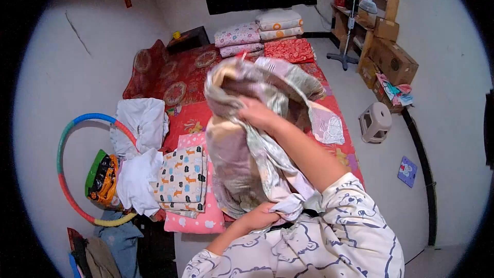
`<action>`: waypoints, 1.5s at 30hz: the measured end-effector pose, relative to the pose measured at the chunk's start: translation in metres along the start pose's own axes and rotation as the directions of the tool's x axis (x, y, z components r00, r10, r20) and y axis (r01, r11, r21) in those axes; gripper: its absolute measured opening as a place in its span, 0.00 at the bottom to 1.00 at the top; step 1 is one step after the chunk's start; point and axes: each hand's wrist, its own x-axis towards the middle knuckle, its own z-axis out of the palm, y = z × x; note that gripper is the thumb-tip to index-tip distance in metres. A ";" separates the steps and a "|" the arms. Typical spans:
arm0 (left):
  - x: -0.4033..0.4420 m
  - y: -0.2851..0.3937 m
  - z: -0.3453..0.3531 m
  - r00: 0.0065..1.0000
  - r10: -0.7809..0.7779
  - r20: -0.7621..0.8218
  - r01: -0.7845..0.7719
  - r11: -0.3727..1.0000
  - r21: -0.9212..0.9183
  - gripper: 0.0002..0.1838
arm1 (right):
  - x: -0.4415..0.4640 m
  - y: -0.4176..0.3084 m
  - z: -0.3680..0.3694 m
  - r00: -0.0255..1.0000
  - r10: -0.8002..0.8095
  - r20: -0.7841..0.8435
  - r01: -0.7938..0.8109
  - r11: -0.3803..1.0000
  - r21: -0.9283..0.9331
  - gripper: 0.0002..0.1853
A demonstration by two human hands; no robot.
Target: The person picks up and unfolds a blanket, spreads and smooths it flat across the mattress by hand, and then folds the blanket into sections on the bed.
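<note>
A large, crumpled bedding cloth [231,149] in muted purple, green and cream hangs bunched in front of me over the bed [195,92]. My right hand [254,113] is raised, its fingers closed around a gathered fold near the cloth's top. Lower down, close to my body, my left hand [261,215] grips a bunched edge of the same cloth. A loose corner with a pale printed patch spreads to the right over the red bed cover. Folds hide parts of both hands' fingertips.
Left of the cloth lie a folded animal-print cloth [181,177], a pink pillow [193,222] and white garments [139,126]. A colourful hoop [63,175] leans there. Folded quilts [239,36] sit at the far end. On the right floor are a stool [375,121] and cardboard boxes [393,62].
</note>
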 end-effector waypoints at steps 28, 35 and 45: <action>0.079 0.007 0.010 0.930 0.133 -0.343 -0.258 0.901 -0.350 0.27 | -0.257 0.165 -0.029 0.750 0.613 0.251 -0.345 0.039 0.938 0.43; 0.092 -0.005 0.036 0.969 -0.053 0.243 -0.057 0.904 0.424 0.23 | -0.226 0.210 -0.058 0.679 0.699 0.225 -0.436 0.138 0.889 0.21; 0.116 -0.069 -0.057 0.833 0.422 -0.359 0.084 0.545 0.834 0.21 | -0.243 0.101 -0.063 0.851 0.520 0.076 -0.522 0.853 0.007 0.26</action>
